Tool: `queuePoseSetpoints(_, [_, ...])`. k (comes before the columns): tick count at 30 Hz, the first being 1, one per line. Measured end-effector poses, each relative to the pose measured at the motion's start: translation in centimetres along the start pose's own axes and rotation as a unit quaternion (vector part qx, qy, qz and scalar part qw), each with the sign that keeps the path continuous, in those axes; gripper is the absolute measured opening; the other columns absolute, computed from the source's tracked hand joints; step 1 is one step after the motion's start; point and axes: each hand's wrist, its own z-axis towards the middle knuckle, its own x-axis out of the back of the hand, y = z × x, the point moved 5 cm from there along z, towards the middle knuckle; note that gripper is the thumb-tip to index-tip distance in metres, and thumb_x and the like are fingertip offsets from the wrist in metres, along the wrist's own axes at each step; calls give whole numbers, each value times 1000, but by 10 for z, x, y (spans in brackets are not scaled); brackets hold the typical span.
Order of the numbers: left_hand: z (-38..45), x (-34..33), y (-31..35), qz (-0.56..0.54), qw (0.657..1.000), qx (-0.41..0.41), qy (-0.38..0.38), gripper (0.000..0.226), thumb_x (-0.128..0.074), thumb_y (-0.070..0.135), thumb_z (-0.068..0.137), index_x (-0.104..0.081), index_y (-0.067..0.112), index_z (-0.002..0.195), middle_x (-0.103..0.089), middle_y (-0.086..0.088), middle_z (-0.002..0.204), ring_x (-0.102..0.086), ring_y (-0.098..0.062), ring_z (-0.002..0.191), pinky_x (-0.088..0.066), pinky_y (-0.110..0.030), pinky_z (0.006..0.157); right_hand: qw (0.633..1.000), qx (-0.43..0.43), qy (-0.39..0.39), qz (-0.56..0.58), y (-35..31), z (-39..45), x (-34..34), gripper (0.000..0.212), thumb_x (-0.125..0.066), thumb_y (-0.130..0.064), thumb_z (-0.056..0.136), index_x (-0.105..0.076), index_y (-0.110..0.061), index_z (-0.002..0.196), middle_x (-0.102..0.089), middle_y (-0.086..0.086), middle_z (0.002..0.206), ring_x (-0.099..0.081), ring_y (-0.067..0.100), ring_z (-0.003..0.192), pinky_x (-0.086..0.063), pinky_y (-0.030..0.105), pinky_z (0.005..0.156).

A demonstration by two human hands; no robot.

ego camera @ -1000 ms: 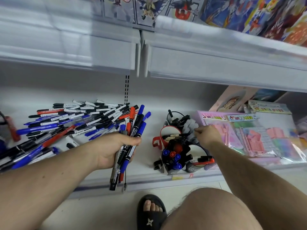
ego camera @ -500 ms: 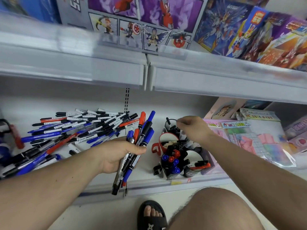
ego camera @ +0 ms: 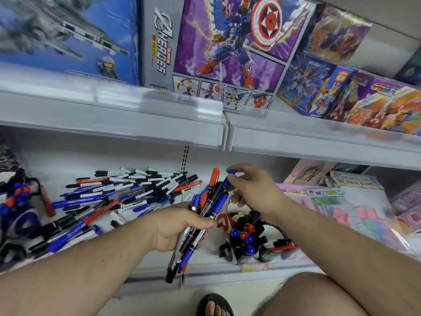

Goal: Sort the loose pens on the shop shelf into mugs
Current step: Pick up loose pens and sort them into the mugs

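My left hand [ego camera: 180, 226] grips a bundle of black, blue and red pens [ego camera: 206, 208] above the front of the white lower shelf. My right hand [ego camera: 252, 188] pinches the top end of a blue pen [ego camera: 227, 177] that sticks out of that bundle. Just below my right wrist stands a cluster of mugs [ego camera: 245, 240] holding blue, red and black pens, one with a red rim. A wide heap of loose pens [ego camera: 118, 197] lies on the shelf to the left.
More mugs with pens [ego camera: 18, 208] stand at the far left. Pink stationery packs [ego camera: 341, 208] fill the shelf's right side. The upper shelf edge [ego camera: 159, 119] overhangs close above, loaded with toy boxes [ego camera: 227, 49]. My knee and sandalled foot [ego camera: 214, 304] are below.
My right hand left the mugs, rose and moved left to the bundle, where it now pinches a blue pen. My left hand lifted the bundle slightly; the view tilted upward.
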Motion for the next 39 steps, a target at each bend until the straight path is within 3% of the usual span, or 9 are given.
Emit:
queuePoseSetpoints(2, [-4, -1, 2, -4, 1000, -6, -3, 56, -75, 11, 63, -64, -2, 116, -58, -15, 93, -58, -18, 65, -49, -30, 62, 1000, -6, -13, 4, 3, -5, -5, 20, -60, -23, 97, -61, -22, 117, -72, 12, 88, -63, 20, 57, -53, 33, 58])
queuePoseSetpoints(5, [-10, -5, 5, -18, 1000, -20, -13, 19, -74, 8, 64, -76, 13, 82, -62, -11, 87, -60, -17, 63, -50, -29, 60, 998, 3, -62, -5, 1, -13, -15, 29, -68, -21, 93, -57, -29, 119, -73, 11, 86, -69, 22, 64, -55, 31, 63])
queuePoseSetpoints(7, [-12, -6, 6, -14, 999, -27, -20, 13, -74, 8, 65, -77, 19, 71, -63, -7, 83, -59, -17, 64, -50, -29, 59, 997, 13, -81, -15, -2, -17, -19, 33, -72, -16, 89, -56, -35, 111, -74, 10, 82, -70, 21, 65, -57, 30, 62])
queuePoseSetpoints(17, [-12, -5, 7, -10, 1000, -26, -7, 9, -77, 10, 65, -77, 17, 71, -67, -6, 83, -64, -16, 67, -53, -31, 61, 995, -7, -53, 87, 2, -12, -19, 34, -71, 2, 85, -63, -17, 111, -75, 10, 87, -73, 29, 69, -61, 39, 70])
queuePoseSetpoints(22, [-7, -5, 6, -7, 1000, -24, 3, 10, -78, 12, 64, -77, 18, 73, -67, -7, 87, -65, -17, 70, -52, -32, 64, 995, 9, -26, 101, 1, -11, -13, 18, -67, -2, 90, -68, -14, 105, -70, 9, 78, -69, 25, 63, -60, 36, 62])
queuePoseSetpoints(26, [-5, -8, 3, -5, 1000, -19, -6, 10, -77, 10, 68, -76, 16, 75, -66, -8, 85, -65, -17, 71, -52, -33, 66, 995, -8, -39, 96, 2, -15, -11, 18, -69, -7, 89, -67, -11, 106, -72, 16, 80, -69, 27, 62, -58, 34, 58])
queuePoseSetpoints(31, [-4, -10, 3, -1, 1000, -17, -11, 9, -81, 11, 70, -77, 17, 74, -67, -7, 84, -65, -17, 72, -51, -32, 68, 991, -23, -67, 110, -1, -16, -12, 17, -70, 2, 86, -66, -9, 98, -73, 17, 78, -69, 25, 61, -58, 29, 58])
queuePoseSetpoints(36, [-15, -8, 9, -45, 999, -6, 8, 11, -70, 23, 74, -75, 14, 76, -67, -4, 82, -64, -13, 65, -50, -23, 55, 981, -63, -44, 179, 9, -7, -3, 16, -66, 8, 85, -68, -5, 94, -71, 8, 72, -68, 16, 61, -54, 19, 55])
queuePoseSetpoints(39, [-28, 0, 6, -44, 999, 11, 24, 19, -69, 28, 75, -71, 12, 83, -66, -1, 76, -64, -11, 64, -50, -22, 52, 976, -77, -70, 192, 7, -4, -10, 15, -63, 9, 86, -67, -3, 93, -73, 7, 73, -70, 14, 65, -56, 18, 57])
